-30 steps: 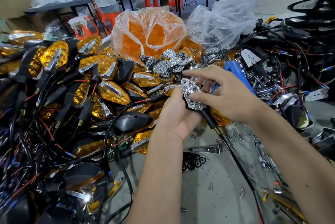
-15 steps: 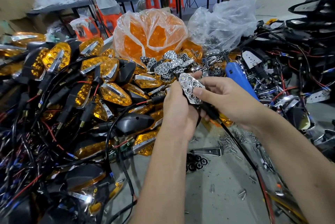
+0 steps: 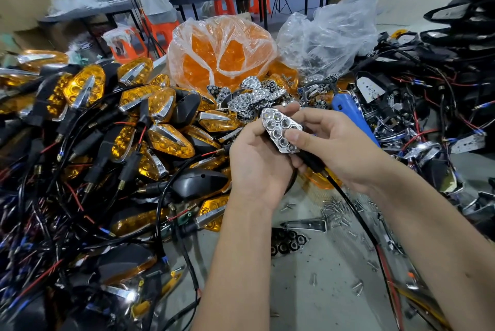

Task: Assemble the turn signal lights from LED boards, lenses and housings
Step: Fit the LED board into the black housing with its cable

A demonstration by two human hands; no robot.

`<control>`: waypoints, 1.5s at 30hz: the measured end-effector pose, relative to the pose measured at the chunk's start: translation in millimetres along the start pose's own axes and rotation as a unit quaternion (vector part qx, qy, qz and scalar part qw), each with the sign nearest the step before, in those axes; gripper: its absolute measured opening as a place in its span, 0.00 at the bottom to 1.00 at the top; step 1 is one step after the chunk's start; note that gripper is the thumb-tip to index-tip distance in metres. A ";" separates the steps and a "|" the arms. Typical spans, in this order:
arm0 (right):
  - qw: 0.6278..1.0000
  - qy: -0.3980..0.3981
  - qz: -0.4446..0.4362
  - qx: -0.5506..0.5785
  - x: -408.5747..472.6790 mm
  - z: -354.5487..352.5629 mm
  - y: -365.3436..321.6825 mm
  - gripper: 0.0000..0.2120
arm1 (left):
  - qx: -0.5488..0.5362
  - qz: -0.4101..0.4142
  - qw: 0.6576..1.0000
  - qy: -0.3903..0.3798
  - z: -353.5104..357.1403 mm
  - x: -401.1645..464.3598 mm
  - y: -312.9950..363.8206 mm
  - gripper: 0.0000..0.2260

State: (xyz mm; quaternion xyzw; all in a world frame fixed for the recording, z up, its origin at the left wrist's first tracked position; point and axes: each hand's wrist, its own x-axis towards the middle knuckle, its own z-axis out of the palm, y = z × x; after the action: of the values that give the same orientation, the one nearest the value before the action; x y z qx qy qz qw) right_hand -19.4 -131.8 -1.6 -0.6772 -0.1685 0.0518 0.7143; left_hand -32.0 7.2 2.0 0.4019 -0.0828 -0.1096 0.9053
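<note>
A chrome reflector [image 3: 281, 131], teardrop-shaped and pocked with hexagonal cells, sits face-up in a black housing held above the table [image 3: 308, 290] at mid-frame. The left hand [image 3: 257, 167] cups the housing from beneath, fingers curled round it; the right hand [image 3: 337, 148] pinches the reflector's lower edge, thumb pressed on the chrome face. A black cable [image 3: 356, 212] runs from the housing's stem down toward the right forearm. Just behind the hands lies a heap of loose reflectors [image 3: 251, 99], and beyond it a clear bag of amber lenses [image 3: 222, 54] beside a crumpled grey bag [image 3: 337, 36]. A blue tool [image 3: 353, 119] lies partly hidden behind the right hand. Finished amber lights [image 3: 150, 121] with tangled wires crowd the left; screws [image 3: 340, 212] litter the table below the wrists. Black housings and wiring [image 3: 434, 95] pile up at right.
</note>
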 end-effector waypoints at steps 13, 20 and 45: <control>0.999 0.038 -0.015 0.008 3.5 -0.8 7.1 0.01 | 0.086 0.041 0.995 0.043 -5.0 5.8 -0.6 0.10; 0.996 0.072 -0.023 -0.038 3.1 -3.7 4.9 0.04 | 0.142 0.098 0.984 0.049 -19.0 6.5 2.3 0.09; 0.985 0.057 0.120 0.109 1.8 -10.3 -1.1 0.26 | 0.163 0.074 0.975 0.131 -32.7 13.0 2.2 0.06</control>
State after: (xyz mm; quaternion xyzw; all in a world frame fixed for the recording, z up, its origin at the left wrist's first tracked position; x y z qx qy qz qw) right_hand -14.7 -141.1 -0.5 -0.6128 -0.0378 0.1166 0.7807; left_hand -11.4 28.4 -17.2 0.5474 -0.0095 0.0261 0.8364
